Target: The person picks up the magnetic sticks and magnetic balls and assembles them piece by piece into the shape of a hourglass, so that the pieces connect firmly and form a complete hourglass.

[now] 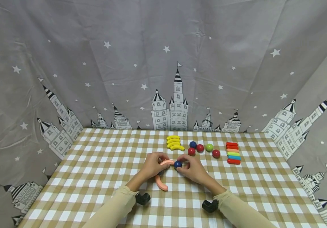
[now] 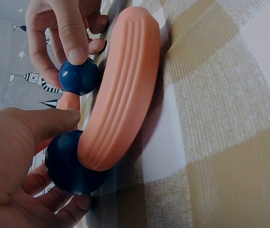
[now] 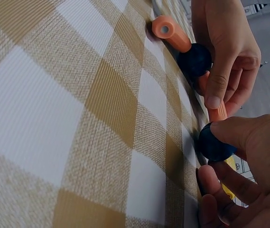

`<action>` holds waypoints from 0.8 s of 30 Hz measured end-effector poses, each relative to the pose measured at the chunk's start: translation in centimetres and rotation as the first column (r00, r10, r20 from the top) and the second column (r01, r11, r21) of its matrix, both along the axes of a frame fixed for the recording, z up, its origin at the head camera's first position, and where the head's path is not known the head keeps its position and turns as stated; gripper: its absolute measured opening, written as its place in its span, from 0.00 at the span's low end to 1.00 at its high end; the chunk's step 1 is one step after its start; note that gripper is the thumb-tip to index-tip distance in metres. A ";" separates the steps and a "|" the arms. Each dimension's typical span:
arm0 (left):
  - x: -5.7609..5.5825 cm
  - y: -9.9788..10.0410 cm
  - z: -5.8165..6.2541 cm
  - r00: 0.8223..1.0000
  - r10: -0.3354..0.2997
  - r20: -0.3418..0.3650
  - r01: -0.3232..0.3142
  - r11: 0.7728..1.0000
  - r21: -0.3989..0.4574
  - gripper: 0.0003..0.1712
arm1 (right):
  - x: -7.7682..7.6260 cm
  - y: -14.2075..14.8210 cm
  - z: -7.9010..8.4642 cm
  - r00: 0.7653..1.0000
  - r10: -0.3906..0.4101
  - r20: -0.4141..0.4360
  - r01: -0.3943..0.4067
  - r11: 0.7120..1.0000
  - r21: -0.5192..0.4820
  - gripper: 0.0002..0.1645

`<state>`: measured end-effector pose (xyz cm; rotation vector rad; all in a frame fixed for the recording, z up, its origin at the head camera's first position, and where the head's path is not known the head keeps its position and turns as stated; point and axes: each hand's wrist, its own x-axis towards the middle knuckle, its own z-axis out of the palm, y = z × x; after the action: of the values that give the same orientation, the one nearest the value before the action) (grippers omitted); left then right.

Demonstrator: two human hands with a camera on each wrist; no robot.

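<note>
My left hand (image 1: 153, 165) grips an orange curved bar (image 1: 167, 162), its thumb lying along it in the right wrist view. One end of this bar meets a dark blue ball (image 2: 61, 166) under the left palm. From the same ball a second orange curved bar (image 1: 161, 183) reaches toward me, with a hole in its free end in the right wrist view. My right hand (image 1: 194, 169) pinches another blue ball (image 1: 177, 164) between thumb and fingers. That ball sits at the other end of the gripped bar; whether they are joined I cannot tell.
Behind the hands lie several yellow curved bars (image 1: 173, 139) side by side. Right of them are red balls (image 1: 216, 154), a blue ball (image 1: 192, 144) and a green ball (image 1: 209, 147). Short coloured bars (image 1: 233, 153) form a column farther right. A grey curtain (image 1: 163, 47) borders the checked table (image 1: 95, 177).
</note>
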<state>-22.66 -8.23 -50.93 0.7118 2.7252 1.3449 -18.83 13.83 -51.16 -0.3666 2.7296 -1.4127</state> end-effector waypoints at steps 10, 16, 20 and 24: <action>0.2 -0.3 0.1 1.000 0.003 -0.008 -0.004 1.000 -0.019 0.07 | -0.2 -0.1 0.1 1.000 -0.008 0.007 0.008 1.000 0.005 0.18; 0.5 -0.6 0.3 1.000 0.001 -0.010 -0.001 0.999 -0.033 0.08 | -0.4 -0.3 0.1 1.000 0.014 -0.017 -0.014 1.000 0.001 0.18; 0.6 -0.8 0.2 1.000 0.007 -0.017 -0.007 0.999 -0.033 0.08 | -0.4 -0.5 0.1 0.999 0.026 -0.023 -0.025 1.000 0.012 0.18; 0.8 -1.0 0.2 1.000 0.009 -0.019 -0.010 0.999 -0.033 0.09 | -0.6 -0.7 0.0 0.999 0.040 -0.031 -0.039 0.999 0.035 0.18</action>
<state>-21.88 -9.19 -50.69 0.7136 2.7619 1.2990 -19.39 13.18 -51.14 -0.4420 2.7517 -1.3611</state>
